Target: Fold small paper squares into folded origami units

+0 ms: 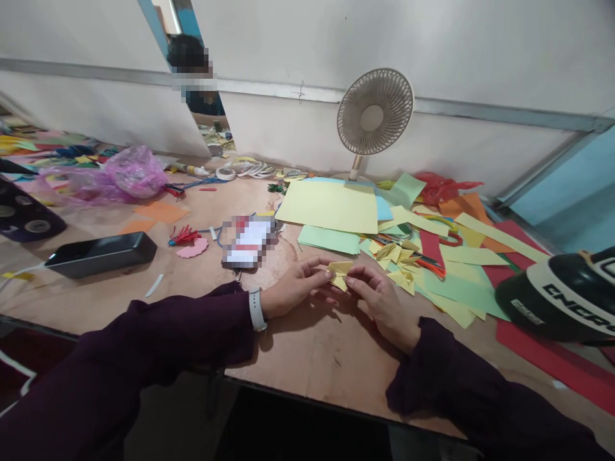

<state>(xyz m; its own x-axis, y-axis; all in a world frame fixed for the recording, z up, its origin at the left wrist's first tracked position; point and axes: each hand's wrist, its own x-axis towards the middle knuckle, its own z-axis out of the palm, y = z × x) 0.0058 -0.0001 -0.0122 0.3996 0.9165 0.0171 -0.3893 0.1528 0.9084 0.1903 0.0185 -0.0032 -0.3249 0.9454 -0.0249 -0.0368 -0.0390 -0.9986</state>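
Above the brown wooden table | small folded yellow paper piece between both hands | left hand: fingertips pinching its left side | right hand: fingertips pinching its right side

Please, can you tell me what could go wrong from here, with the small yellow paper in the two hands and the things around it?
The small yellow paper is pinched by the left hand and right hand; too much pressure might crease or tear it. The fan stands behind the large yellow sheet; if running, it could lift it. The black bottle could, if knocked, crush the red paper.
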